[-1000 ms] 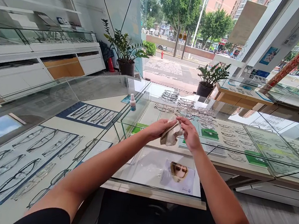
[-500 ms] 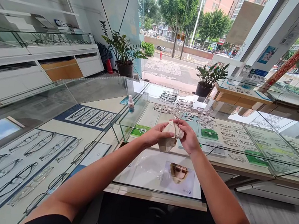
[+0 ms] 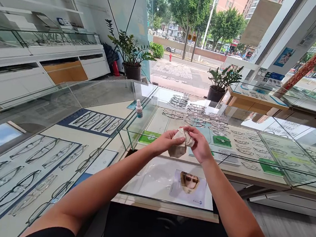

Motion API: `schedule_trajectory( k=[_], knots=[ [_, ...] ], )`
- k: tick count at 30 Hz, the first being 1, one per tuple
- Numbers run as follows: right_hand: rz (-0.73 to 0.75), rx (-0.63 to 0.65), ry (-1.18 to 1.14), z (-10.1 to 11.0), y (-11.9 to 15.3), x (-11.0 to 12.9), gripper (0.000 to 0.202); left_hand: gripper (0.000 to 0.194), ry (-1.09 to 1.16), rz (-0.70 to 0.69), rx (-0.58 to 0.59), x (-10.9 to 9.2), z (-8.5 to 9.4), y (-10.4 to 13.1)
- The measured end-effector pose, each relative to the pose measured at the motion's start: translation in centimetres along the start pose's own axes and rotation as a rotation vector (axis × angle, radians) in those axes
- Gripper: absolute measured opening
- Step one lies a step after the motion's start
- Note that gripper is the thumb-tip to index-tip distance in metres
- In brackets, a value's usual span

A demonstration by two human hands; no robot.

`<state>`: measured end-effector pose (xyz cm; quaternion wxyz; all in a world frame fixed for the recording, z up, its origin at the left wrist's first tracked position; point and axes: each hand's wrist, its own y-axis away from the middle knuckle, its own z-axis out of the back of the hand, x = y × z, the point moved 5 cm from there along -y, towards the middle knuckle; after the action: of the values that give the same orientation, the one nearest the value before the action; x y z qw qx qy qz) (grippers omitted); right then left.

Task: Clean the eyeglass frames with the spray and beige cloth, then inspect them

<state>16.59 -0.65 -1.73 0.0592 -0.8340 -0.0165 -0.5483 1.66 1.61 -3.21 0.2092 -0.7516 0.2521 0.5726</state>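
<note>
A beige cloth [image 3: 177, 150] is bunched between my two hands above the glass counter. My left hand [image 3: 164, 142] pinches it from the left, thumb lying over the folds. On the other side my right hand [image 3: 200, 145] has its fingers closed on the cloth's right part. A thin wire-like piece, perhaps part of a glasses frame, shows at the fingertips; most of it is hidden by the cloth. Back and left of my hands, a small white bottle [image 3: 139, 109] with a blue label stands upright on the glass.
Rows of glasses [image 3: 172, 113] lie under the glass counter [image 3: 148, 200] ahead and to the right. More glasses lie on a blue-edged tray [image 3: 25, 167] at the left. A picture card [image 3: 188, 187] lies below my hands. Potted plants [image 3: 131, 73] stand beyond.
The hanging lower part of the cloth has shifted and its folds look different between my fingers. Both hands stay in nearly the same place.
</note>
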Motion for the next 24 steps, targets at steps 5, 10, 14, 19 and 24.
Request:
schedule_trajectory(
  k=[5,10,14,19,24],
  knots=[
    [-0.014,0.02,0.01,-0.2,0.2,-0.2,0.029,0.066,-0.083,-0.05,-0.078,-0.3,0.0,0.2],
    [0.015,0.035,0.017,-0.7,0.3,-0.3,0.027,0.07,-0.09,-0.124,-0.139,-0.3,-0.4,0.3],
    [0.043,0.024,0.036,-1.0,0.5,-0.5,0.027,0.069,-0.123,-0.164,-0.192,-0.6,-0.8,0.6],
    [0.115,0.04,0.122,-1.6,0.9,-0.3,0.034,0.067,-0.126,-0.19,-0.27,-0.6,-0.8,0.9],
    [0.147,0.085,0.135,-2.1,1.3,-0.2,0.034,0.071,-0.084,-0.21,-0.333,-0.6,-0.6,0.8]
  ],
)
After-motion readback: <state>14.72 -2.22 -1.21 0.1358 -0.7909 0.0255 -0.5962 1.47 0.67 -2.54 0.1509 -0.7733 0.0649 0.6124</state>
